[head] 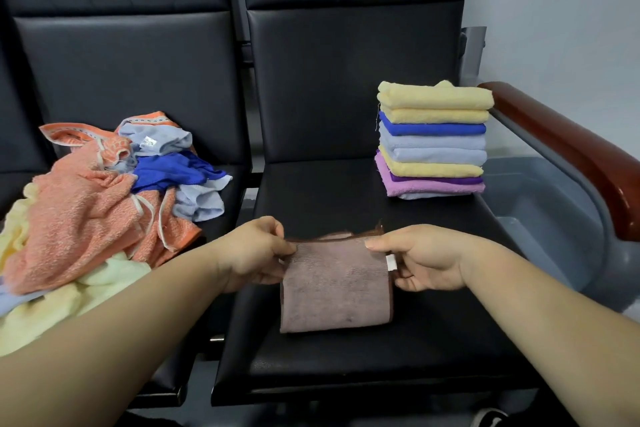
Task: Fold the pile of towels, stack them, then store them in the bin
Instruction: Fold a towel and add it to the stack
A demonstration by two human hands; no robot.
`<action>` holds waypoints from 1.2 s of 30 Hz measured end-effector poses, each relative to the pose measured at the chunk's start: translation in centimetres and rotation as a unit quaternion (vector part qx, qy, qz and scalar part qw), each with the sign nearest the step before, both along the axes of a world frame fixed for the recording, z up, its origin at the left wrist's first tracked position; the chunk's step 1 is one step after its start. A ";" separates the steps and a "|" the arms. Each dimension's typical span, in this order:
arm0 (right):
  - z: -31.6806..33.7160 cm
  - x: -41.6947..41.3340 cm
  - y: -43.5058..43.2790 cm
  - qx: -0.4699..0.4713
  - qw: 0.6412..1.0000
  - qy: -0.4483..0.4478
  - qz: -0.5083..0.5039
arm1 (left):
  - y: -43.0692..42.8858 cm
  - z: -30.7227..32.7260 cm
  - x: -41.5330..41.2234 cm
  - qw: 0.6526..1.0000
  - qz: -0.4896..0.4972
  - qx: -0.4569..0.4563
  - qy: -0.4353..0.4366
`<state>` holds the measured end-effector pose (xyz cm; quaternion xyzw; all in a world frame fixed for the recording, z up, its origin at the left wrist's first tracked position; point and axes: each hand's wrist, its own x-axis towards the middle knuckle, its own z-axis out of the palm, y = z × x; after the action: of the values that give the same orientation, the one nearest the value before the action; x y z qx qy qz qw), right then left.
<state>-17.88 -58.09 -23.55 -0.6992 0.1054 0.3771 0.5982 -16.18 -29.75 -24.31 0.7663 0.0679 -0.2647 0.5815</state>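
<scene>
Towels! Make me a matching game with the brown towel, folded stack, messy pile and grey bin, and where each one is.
Things:
1. brown towel
2. folded stack
3. messy pile
4. grey bin

Places:
A. on the left seat
B. low down, past the armrest
C. at the back of the right seat
D. pinched by the left hand and right hand

Pairs: 1-D, 2-C, 3-A, 4-B

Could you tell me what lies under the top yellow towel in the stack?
A second yellow towel, a blue towel, pale blue towels, then yellow, purple and pink lower towels. Their covered middles cannot be seen.
</scene>
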 end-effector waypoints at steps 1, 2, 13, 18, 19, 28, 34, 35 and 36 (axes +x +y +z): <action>-0.3 0.2 0.1 -0.007 1.000 -0.003 0.013 | 0.0 -0.3 0.2 1.000 0.019 0.006 -0.014; -0.6 0.3 0.1 -0.020 0.999 -0.014 0.024 | 0.0 -0.6 0.2 0.999 0.031 0.013 -0.027; -3.3 1.7 3.0 -0.179 0.968 -0.175 -0.020 | 0.8 -2.6 1.2 0.974 0.044 0.135 -0.177; -3.2 1.7 3.4 -0.225 0.954 -0.196 -0.012 | 0.4 -3.2 1.3 0.961 0.021 0.182 -0.207; -3.3 1.7 3.4 -0.236 0.951 -0.199 -0.011 | 0.3 -3.2 1.3 0.958 -0.003 0.199 -0.208; -3.4 1.8 4.1 -0.352 0.903 -0.246 0.004 | -0.3 -3.5 0.5 0.894 -0.080 0.351 -0.267; -2.3 1.4 4.8 -0.414 0.883 -0.197 0.097 | -0.9 -3.3 0.5 0.887 -0.037 0.434 -0.155; -2.3 1.2 4.9 -0.412 0.885 -0.188 0.108 | -1.1 -3.2 0.5 0.884 -0.052 0.442 -0.142; -2.4 1.0 5.0 -0.408 0.888 -0.181 0.115 | -1.3 -3.1 0.4 0.886 -0.059 0.439 -0.137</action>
<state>-16.83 -53.10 -25.98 -0.9449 0.0588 0.2335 0.2218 -15.74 -31.04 -27.44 0.9746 0.0513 -0.1335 0.1723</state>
